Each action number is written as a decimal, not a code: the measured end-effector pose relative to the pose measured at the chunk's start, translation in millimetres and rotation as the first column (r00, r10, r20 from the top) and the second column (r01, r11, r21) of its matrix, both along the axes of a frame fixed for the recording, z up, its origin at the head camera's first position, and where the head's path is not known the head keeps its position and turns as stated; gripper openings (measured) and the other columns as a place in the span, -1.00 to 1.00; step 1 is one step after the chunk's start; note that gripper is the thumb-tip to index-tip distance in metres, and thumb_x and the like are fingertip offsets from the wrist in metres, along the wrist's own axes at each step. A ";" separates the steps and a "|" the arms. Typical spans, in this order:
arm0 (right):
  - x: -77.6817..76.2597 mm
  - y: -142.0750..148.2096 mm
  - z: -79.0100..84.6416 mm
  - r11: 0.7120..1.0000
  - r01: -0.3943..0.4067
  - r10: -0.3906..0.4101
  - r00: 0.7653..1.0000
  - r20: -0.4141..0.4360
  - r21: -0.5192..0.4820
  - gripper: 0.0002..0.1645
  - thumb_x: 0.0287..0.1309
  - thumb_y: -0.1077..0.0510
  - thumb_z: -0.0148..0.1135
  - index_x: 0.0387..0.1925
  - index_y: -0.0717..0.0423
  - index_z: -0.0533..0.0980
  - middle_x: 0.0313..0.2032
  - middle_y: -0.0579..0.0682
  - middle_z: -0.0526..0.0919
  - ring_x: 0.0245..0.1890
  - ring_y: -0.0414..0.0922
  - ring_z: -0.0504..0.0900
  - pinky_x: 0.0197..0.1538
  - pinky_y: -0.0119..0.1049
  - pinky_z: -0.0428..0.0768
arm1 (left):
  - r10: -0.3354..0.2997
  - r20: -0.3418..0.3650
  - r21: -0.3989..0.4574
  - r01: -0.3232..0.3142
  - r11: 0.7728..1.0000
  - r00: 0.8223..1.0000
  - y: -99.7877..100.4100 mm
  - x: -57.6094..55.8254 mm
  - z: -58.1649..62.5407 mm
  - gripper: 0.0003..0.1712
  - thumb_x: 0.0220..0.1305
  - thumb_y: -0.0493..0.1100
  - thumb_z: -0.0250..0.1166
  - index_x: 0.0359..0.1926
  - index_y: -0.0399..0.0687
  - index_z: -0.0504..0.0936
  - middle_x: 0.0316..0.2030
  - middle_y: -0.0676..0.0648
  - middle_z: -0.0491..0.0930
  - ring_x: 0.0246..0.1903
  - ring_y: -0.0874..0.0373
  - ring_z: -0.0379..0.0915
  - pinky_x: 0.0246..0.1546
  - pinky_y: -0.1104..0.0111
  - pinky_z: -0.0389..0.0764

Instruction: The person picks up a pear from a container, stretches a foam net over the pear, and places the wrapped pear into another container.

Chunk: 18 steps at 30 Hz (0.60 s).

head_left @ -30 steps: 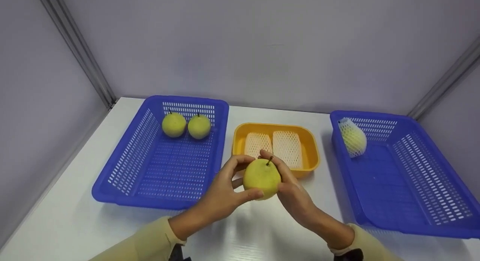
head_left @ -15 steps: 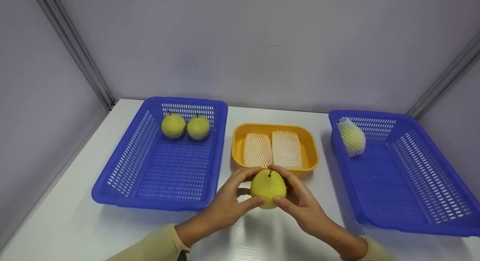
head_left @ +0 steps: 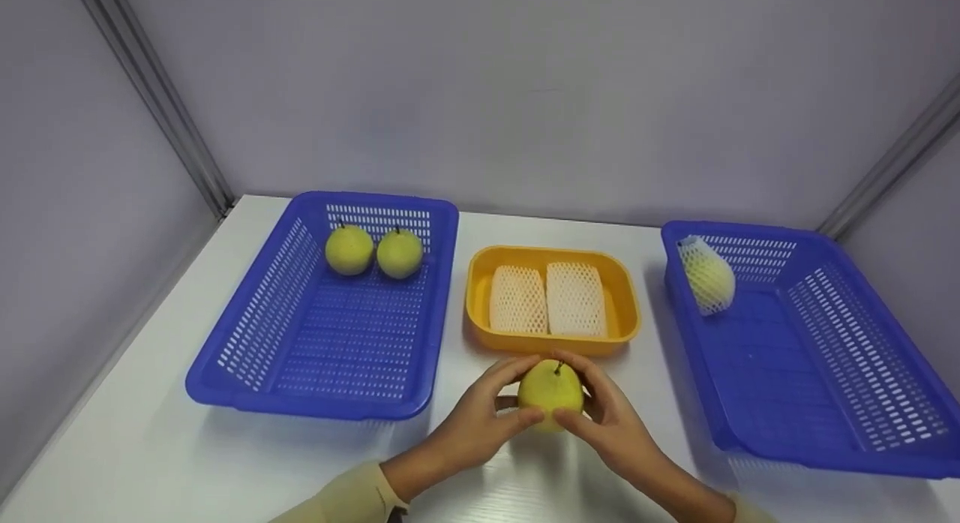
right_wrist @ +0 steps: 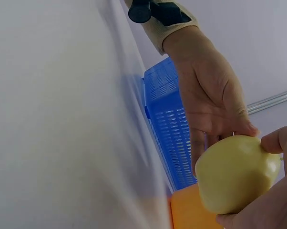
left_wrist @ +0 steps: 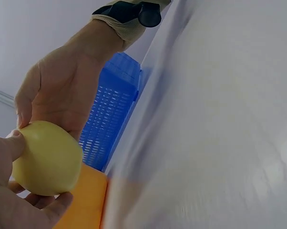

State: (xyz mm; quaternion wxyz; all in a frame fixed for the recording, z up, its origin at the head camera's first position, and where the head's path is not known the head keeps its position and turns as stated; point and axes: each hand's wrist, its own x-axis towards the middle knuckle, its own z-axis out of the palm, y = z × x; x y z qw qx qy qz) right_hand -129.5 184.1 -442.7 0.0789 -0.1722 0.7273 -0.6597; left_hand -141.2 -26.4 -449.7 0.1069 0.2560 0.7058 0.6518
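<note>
Both hands hold one yellow-green pear between them, stem upward, in front of the orange tray. The left hand curls its thumb and fingers around the pear's left side; the right hand does the same on the right. In both wrist views the pear appears above the table surface, gripped from two sides. The orange tray holds two white foam net sleeves, the left sleeve and the right sleeve, lying flat side by side.
A blue basket on the left contains two bare pears. On the right, another blue basket holds a pear in a foam net. Grey-white panels enclose the back and sides of the white table.
The hands have brought the pear down toward the person and slightly right, away from the orange tray. The right thumb has come round to the pear's near side. Baskets and tray stay put.
</note>
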 end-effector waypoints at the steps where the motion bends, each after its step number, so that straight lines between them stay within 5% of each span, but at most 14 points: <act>1: 0.6 1.0 -1.4 1.000 -0.001 0.001 1.000 0.005 0.009 -0.21 0.33 0.38 0.24 0.47 0.42 0.12 0.38 0.30 0.28 0.27 -0.21 0.39 0.28 -0.45 0.41 | -0.008 0.005 -0.006 0.008 1.000 1.000 0.1 -0.3 -1.5 -0.27 0.39 -0.19 0.32 0.47 -0.33 0.27 0.37 -0.23 0.32 0.37 -0.11 0.27 0.21 0.32 0.55; 18: -3.3 10.5 -23.9 0.994 0.030 -0.033 0.999 0.027 0.102 -0.24 0.18 0.33 0.41 0.34 0.37 0.27 0.28 0.24 0.39 0.23 -0.18 0.41 0.25 -0.39 0.44 | -0.066 0.008 -0.089 0.066 0.994 0.998 2.0 -11.2 -19.5 -0.32 0.36 -0.33 0.33 0.41 -0.43 0.31 0.31 -0.32 0.39 0.33 -0.16 0.33 0.24 0.29 0.52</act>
